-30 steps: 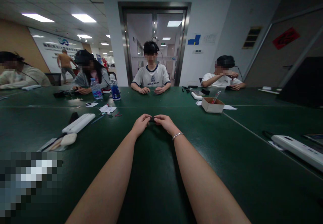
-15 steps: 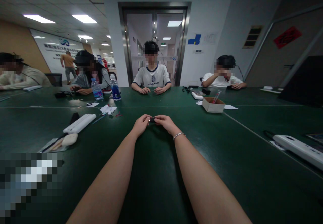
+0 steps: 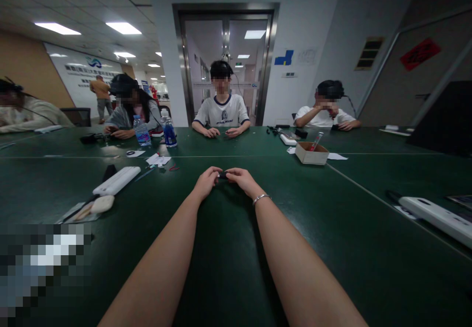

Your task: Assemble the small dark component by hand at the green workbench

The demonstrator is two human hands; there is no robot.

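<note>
Nothing has shifted over the last second: left hand point(image 3: 205, 181) and right hand point(image 3: 240, 178) still pinch a small dark object point(image 3: 222, 174) (too small to identify) between them, above the worktop point(image 3: 332, 228).

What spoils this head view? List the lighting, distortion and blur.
Head view: ceiling light panels glare white, while the dark green table stays dim; wide-angle bending stretches the forearms and edges; the small black object pinched between left hand and right hand is too small to make out; a pixelated patch masks the lower left.
</note>
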